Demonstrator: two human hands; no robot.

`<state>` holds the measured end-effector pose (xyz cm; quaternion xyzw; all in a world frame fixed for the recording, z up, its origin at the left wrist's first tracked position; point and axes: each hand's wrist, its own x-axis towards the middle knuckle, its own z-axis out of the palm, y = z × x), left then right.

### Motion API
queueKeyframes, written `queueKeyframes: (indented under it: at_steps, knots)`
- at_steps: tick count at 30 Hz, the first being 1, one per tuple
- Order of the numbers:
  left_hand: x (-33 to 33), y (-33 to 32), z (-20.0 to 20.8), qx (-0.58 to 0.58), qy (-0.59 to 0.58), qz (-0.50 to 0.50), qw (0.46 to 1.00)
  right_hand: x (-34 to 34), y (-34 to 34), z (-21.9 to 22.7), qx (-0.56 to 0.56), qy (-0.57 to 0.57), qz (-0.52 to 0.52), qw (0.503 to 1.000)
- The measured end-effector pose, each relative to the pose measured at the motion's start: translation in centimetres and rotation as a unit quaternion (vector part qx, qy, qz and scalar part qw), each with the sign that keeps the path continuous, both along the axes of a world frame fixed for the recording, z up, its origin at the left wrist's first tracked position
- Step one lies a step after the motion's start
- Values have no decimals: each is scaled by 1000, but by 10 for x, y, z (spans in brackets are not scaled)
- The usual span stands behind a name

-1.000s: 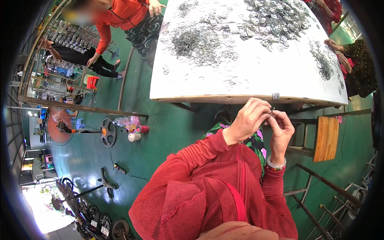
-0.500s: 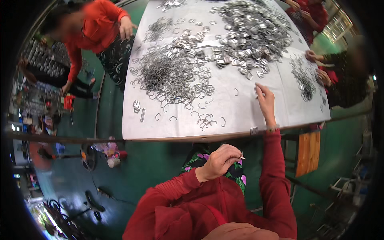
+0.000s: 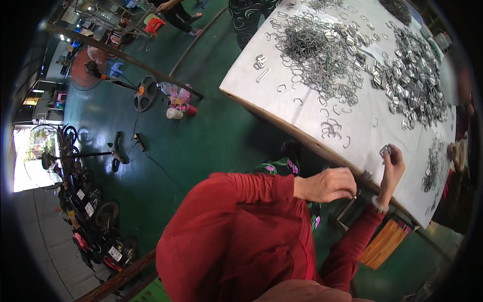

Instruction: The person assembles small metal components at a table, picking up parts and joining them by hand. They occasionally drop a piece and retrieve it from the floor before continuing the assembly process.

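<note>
My right hand (image 3: 394, 165) is raised at the table's near edge, pinching a small silver metal buckle (image 3: 385, 150) between thumb and fingertips. In front of my body, off the table edge, my left hand (image 3: 328, 185) is closed, with the back of the hand up. A tiny pale tip shows under its fingers; what it belongs to is hidden. Another buckle (image 3: 367, 175) rests on the table's edge between the hands. Several loose curved wire hooks (image 3: 331, 129) lie on the white tabletop (image 3: 282, 118) just beyond them.
A dense heap of wire hooks (image 3: 314, 55) covers the far middle of the table, and a large pile of buckles (image 3: 415, 80) lies to its right. A co-worker's hand (image 3: 457, 155) is at the right side. A wooden stool (image 3: 383, 244) stands below the table, and a fan (image 3: 146, 93) on the floor left.
The view has swung left, so the table now sits at the right. My right hand has drawn back from the buckle pile toward the edge and now holds a buckle. My left hand stays closed.
</note>
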<state>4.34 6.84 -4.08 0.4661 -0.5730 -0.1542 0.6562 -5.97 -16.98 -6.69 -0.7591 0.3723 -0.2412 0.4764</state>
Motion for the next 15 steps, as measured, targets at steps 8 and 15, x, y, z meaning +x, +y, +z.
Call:
queueKeyframes:
  at_steps: [8, 15]
  knots:
    - [-5, -1, 8, 60, -26, -23, 998, -60, 135, 68, 145, -169, -31, 974]
    - [-13, 5, 19, 37, -92, -18, 995, -61, 169, 71, 131, -244, -105, 955]
